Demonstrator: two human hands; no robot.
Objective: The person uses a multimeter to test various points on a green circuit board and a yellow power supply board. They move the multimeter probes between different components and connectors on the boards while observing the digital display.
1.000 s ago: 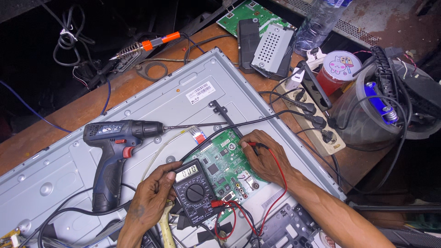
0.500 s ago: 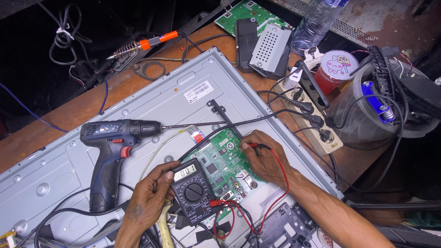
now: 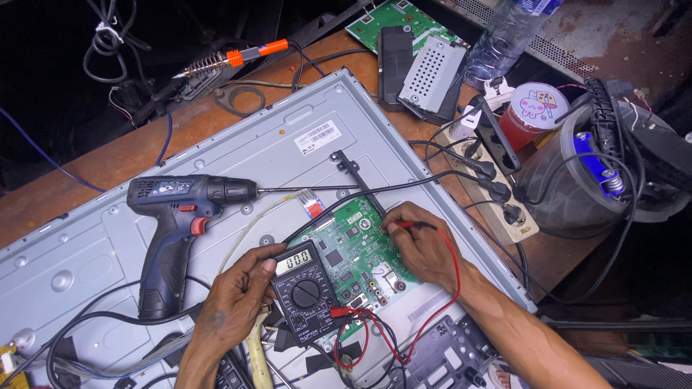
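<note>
My left hand (image 3: 232,301) grips the left side of a black digital multimeter (image 3: 305,292) lying on the grey metal back panel (image 3: 274,144) of a flat screen. My right hand (image 3: 424,245) holds red and black test probes (image 3: 412,226) with their tips on a green circuit board (image 3: 358,247) mounted on the panel. Red and black probe leads (image 3: 375,333) loop from the meter's lower edge toward my right wrist.
A dark blue cordless drill (image 3: 182,218) lies on the panel, left of the board. A soldering iron (image 3: 232,57), another circuit board with a perforated metal shield (image 3: 430,70), a plastic bottle (image 3: 504,39), a power strip (image 3: 491,189) and a cable-filled bucket (image 3: 577,169) crowd the wooden bench.
The view has shifted slightly. Both hands stay in place on the meter and the probes.
</note>
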